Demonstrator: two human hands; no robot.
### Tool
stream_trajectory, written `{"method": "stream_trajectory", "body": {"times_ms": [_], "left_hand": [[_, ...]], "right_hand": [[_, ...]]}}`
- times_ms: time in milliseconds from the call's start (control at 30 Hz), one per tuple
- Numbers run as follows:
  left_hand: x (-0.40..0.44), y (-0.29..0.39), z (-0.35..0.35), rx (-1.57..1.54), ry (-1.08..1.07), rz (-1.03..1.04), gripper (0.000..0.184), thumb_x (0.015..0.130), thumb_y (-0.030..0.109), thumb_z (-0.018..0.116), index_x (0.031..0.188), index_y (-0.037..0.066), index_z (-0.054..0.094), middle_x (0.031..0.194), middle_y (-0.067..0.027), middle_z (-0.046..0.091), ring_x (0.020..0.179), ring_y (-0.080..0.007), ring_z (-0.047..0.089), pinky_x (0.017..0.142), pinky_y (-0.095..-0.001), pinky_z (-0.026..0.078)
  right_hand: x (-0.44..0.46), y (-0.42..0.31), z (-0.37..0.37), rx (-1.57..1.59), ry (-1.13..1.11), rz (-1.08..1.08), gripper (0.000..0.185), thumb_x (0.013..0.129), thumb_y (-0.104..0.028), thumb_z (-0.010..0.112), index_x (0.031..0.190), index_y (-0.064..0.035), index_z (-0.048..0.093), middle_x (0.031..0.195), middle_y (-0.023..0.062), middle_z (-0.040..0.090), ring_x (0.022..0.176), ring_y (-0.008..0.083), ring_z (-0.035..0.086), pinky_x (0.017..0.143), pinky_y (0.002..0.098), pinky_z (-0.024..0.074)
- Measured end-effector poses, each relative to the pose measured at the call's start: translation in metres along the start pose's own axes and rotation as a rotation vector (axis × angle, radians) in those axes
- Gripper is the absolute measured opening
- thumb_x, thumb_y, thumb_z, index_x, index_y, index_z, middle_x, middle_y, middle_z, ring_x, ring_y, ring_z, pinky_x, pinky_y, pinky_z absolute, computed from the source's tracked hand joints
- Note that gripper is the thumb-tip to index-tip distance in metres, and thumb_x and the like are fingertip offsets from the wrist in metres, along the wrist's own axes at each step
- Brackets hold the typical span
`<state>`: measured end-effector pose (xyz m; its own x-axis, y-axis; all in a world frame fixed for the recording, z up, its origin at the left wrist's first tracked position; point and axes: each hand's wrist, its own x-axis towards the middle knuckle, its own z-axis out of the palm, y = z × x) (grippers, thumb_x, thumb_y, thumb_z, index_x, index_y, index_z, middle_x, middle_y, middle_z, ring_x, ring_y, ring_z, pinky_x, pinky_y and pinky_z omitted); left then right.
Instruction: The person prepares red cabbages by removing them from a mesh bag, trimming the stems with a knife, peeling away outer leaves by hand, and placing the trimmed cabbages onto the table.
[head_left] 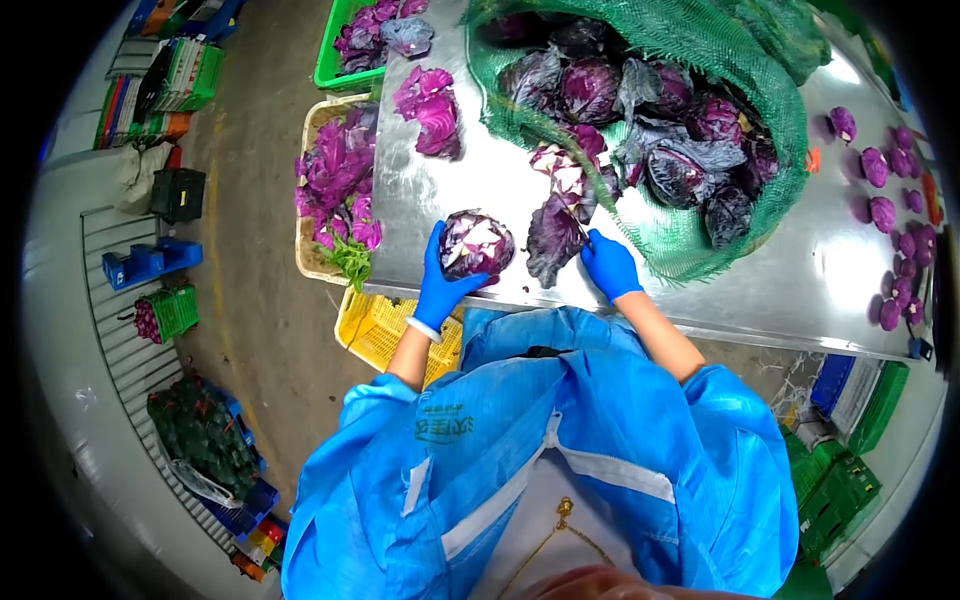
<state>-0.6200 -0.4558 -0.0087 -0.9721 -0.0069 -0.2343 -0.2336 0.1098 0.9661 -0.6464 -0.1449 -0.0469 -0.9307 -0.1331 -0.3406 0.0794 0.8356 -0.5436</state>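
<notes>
My left hand (441, 283), in a blue glove, curves around a red cabbage (476, 246) whose pale cut side faces up at the table's near edge. Also gloved in blue, my right hand (610, 265) is closed beside a loose dark purple leaf (555, 240). A thin dark object seems to stick out from its fingers over the leaf, too small to make out. Beyond the leaf lie pale-ribbed trimmings (563, 172). A green mesh bag (660, 235) lies open to the right, with several dark-leaved red cabbages (590, 90) inside.
The metal table (420, 200) bears peeled leaves (432, 110) at left and several small trimmed cabbages (882, 213) at far right. Leaves fill a cream crate (308, 225) and a green crate (328, 60) along its left side. Below the near edge stands a yellow basket (375, 335).
</notes>
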Motion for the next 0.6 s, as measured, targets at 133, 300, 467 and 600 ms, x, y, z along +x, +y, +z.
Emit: {"method": "stream_trajectory", "body": {"times_ms": [133,300,467,600], "left_hand": [[0.001,-0.002,0.015,-0.013,0.286,-0.142,0.106,0.068,0.015,0.090,0.151,0.002,0.025,0.143,-0.0194,0.044,0.128,-0.0290,0.048,0.107,-0.0379,0.044],[0.025,0.006,0.022,-0.067,0.055,-0.050,0.104,0.061,0.009,0.091,0.148,0.001,0.034,0.139,-0.0175,0.049,0.125,-0.0272,0.051,0.106,-0.0376,0.045],[0.038,-0.017,0.035,0.012,0.075,0.027,0.099,0.067,0.010,0.089,0.148,0.002,0.034,0.139,-0.0172,0.048,0.126,-0.0260,0.050,0.107,-0.0376,0.043],[0.041,-0.016,0.059,0.128,0.235,0.026,0.093,0.066,0.016,0.090,0.144,-0.001,0.041,0.136,-0.0171,0.050,0.122,-0.0257,0.053,0.103,-0.0368,0.045]], "right_hand": [[-0.010,-0.054,-0.018,0.361,0.166,-0.403,0.029,0.096,-0.030,0.057,0.119,-0.0128,0.063,0.095,0.0129,0.071,0.079,0.0360,0.067,0.069,0.0446,0.0538],[0.017,-0.081,-0.025,0.405,0.094,-0.412,0.036,0.099,-0.031,0.054,0.133,-0.0191,0.057,0.105,0.0142,0.064,0.089,0.0366,0.065,0.075,0.0440,0.0522],[0.046,-0.073,0.013,0.352,0.021,-0.402,0.042,0.099,-0.029,0.052,0.140,-0.0183,0.050,0.107,0.0164,0.056,0.099,0.0360,0.060,0.084,0.0439,0.0489],[0.081,-0.059,0.035,0.361,0.152,-0.174,0.039,0.099,-0.036,0.050,0.125,-0.0081,0.059,0.116,0.0225,0.062,0.104,0.0418,0.061,0.087,0.0486,0.0485]]}}
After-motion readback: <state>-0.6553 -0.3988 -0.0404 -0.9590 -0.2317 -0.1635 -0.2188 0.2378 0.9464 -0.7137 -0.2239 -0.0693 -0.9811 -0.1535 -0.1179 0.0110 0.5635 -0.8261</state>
